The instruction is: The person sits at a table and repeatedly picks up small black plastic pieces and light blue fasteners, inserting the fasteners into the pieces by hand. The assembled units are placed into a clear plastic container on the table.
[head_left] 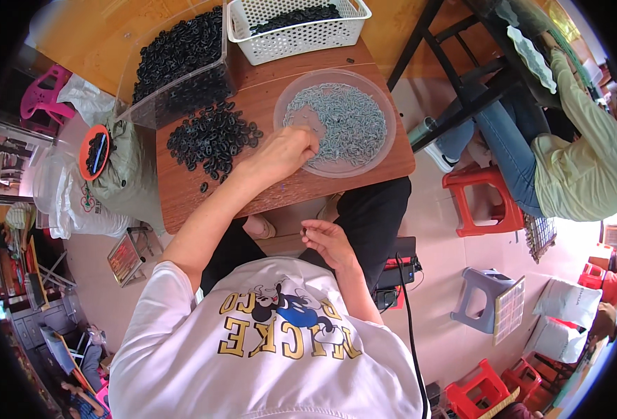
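Currently listed, with the clock face laid over the view and 12 at its top edge:

Item: your left hand [291, 146], just inside 12 o'clock from centre. Fingers bent and bunched narrow, tips turned down at the tray's 8 o'clock side, at the margin of the metal pieces. The tips are hidden behind your knuckles; whether they grip a piece cannot be told.

Item: your right hand [328, 242], near centre toward 5 o'clock, off the table and above your lap. Thumb and forefinger curl close together, the other fingers loosely bent. Anything small pinched there is too fine to make out.

Item: round clear tray [336, 172], 1 o'clock, on the brown wooden table [259, 94]. It contains many small silvery metal pieces [354, 126], screw-like, with a thinner patch toward the tray's 10 o'clock.

Item: heap of black oval rings [214, 140], 10 o'clock, loose on the wood left of your forearm, a few strays toward you.

Item: clear bin [183, 94], 11 o'clock, filled with similar black pieces; its far end is hard to follow.

Item: white perforated basket [308, 47], 12 o'clock, black pieces inside, cut off by the top edge.

Item: orange-rimmed dish [84, 150], between 9 and 10 o'clock, its dark contents indistinct.
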`<state>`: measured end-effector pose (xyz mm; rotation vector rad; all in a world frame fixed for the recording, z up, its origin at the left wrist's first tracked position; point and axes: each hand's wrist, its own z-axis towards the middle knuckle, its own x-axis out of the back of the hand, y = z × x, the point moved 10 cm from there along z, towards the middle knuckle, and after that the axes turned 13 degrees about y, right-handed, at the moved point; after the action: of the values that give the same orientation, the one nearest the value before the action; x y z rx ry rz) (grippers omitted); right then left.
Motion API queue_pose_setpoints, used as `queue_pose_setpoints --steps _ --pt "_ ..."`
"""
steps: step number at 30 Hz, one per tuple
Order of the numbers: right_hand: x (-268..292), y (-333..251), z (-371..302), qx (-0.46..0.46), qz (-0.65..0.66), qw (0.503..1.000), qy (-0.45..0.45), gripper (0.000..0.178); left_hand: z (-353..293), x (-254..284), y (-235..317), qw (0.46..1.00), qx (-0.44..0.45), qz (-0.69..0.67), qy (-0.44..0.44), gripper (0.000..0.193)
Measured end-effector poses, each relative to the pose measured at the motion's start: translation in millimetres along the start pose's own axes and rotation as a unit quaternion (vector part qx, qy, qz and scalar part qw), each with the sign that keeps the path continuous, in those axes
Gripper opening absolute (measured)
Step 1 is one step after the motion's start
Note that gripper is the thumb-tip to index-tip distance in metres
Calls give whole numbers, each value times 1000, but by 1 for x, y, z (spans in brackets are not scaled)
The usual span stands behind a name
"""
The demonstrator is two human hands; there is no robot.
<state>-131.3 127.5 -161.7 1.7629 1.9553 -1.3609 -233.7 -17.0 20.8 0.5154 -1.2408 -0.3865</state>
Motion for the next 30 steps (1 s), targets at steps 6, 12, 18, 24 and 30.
queue_pose_setpoints --steps 6,12,18,24,30 --pt "1 4 5 -6 -5 1000 -4 23 3 -19 12 999 -4 -28 -45 13" --pt "1 2 5 -1 -1 1000 -5 23 5 -20 16 998 -38 -33 -23 10" --pt "0 3 6 2 2 1000 -8 22 6 -17 24 997 -71 -21 -8 8" --pt "2 3 6 3 0 1000 -5 22 2 -17 22 997 -66 -42 -2 6" --pt "-4 -2 3 21 -9 1000 -4 21 2 -29 19 994 -107 -12 -25 8"
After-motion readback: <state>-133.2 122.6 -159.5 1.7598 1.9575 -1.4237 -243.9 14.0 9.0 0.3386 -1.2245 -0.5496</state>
